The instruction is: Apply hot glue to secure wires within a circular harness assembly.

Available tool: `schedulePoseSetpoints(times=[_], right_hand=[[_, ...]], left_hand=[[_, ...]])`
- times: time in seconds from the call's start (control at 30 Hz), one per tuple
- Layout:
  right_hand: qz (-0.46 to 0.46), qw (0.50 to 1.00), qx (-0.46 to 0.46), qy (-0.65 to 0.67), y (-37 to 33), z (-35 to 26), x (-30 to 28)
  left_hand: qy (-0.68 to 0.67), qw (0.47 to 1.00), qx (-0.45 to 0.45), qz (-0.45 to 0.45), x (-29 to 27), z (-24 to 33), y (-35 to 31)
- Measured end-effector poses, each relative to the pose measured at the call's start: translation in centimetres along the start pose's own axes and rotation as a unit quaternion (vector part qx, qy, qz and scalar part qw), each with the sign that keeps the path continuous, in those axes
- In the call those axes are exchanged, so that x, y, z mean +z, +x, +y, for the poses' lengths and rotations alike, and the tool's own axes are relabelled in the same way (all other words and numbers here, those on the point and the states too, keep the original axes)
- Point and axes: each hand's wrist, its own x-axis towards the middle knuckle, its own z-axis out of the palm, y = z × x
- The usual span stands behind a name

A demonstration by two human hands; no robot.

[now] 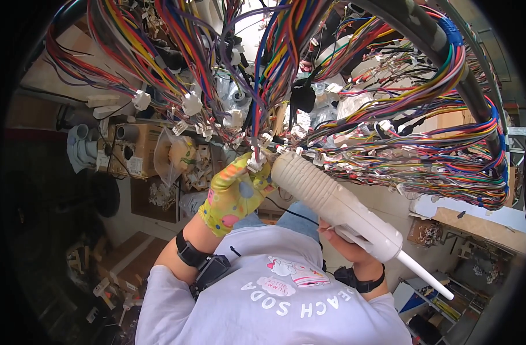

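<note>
"Glue gun [338,198], white and ribbed: where do we list it?"

"In our right hand [348,246], bare, fingers closed on its underside, partly hidden; white glue stick [427,277] protruding from the gun's rear."

"And our left hand [237,194]?"

"Yellow-gloved, just beside the gun's front end, pinching a white connector [255,164]."

"What else do we enter?"

"Coloured wire bundles [412,91] beyond the gun, hung over a dark bar [474,96]; cardboard box [138,154] to the gun's left."
</note>
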Motion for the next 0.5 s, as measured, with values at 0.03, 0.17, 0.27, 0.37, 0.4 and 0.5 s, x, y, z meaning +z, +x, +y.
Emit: schedulePoseSetpoints(times=[0.03, 0.17, 0.27, 0.37, 0.4, 0.5], right_hand=[[-0.007, 1.0, -0.001, 0.005, 0.0, 0.1, 0.0], [0.01, 1.0, 0.001, 0.009, 0.1, -0.1, 0.1], [-0.011, 0.999, -0.016, -0.038, 0.3, -0.1, -0.3], [-0.026, 0.998, -0.03, -0.042, 0.3, -0.2, -0.3], [-0.017, 1.0, -0.015, -0.019, 0.4, -0.4, -0.2], [-0.013, 1.0, 0.005, -0.007, 0.3, -0.3, -0.3]], left_hand=[[-0.012, 0.999, -0.003, -0.036, -0.2, 0.0, 0.0], [-0.01, 0.999, -0.009, -0.033, -0.1, 0.1, 0.2], [-0.013, 0.999, -0.005, -0.031, 0.1, 0.1, 0.2], [-0.003, 1.0, -0.017, 0.011, 0.3, 0.2, 0.2], [-0.016, 1.0, -0.014, 0.007, -0.3, 0.0, 0.2], [-0.027, 1.0, -0.014, -0.001, -0.6, 0.1, 0.2]])
